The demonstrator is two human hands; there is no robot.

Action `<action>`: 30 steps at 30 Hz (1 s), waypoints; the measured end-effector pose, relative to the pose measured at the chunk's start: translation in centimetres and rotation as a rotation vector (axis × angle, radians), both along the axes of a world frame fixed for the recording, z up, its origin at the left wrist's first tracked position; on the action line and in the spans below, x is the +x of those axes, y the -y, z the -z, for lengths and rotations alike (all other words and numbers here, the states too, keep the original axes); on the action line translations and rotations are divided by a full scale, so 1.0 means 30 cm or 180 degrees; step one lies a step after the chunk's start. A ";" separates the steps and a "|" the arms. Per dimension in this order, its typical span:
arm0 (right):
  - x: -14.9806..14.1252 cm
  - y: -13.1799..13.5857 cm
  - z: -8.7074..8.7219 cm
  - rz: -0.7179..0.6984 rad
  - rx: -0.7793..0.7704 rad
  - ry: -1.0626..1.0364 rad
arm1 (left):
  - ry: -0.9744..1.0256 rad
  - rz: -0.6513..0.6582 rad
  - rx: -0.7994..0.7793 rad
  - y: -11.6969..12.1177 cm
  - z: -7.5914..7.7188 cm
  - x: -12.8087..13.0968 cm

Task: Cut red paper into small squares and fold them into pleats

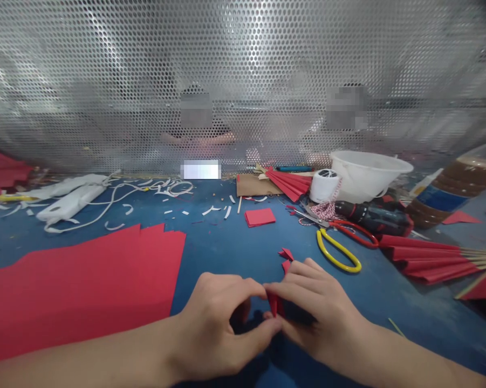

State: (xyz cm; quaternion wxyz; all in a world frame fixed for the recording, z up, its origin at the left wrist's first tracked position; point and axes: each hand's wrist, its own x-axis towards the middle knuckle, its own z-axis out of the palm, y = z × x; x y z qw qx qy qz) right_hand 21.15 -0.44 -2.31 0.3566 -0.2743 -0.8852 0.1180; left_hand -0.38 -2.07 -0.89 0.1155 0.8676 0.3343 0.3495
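Both hands meet low in the middle of the head view, pinching a small folded piece of red paper (273,303). My left hand (222,318) grips its near side between thumb and index finger. From the other side, my right hand (321,304) holds it, its fingers partly hiding it. Just beyond the right fingers lie small folded red paper pieces (286,254). A short stack of red paper cards (259,217) sits farther back. To the left, large red paper sheets (105,280) lie fanned out, partly behind my left forearm.
At right lie scissors (340,253) with red and yellow handles, a black power drill (372,215), a white bucket (360,172), a bottle of brown liquid (449,194), a twine spool (324,186) and red paper fans (429,258). A white power strip (70,205) and paper scraps lie back left.
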 end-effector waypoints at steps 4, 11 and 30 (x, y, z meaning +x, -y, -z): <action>0.000 0.004 0.007 -0.0148 0.0014 -0.0160 | 0.0015 0.0028 -0.0033 -0.003 0.007 0.000; 0.021 0.027 -0.007 -0.0038 -0.0507 -0.0216 | 0.0067 0.0010 -0.0464 -0.012 -0.005 -0.004; 0.136 -0.147 -0.075 -0.0397 -0.0458 0.0859 | -0.0487 0.0140 -0.1648 -0.046 0.001 0.011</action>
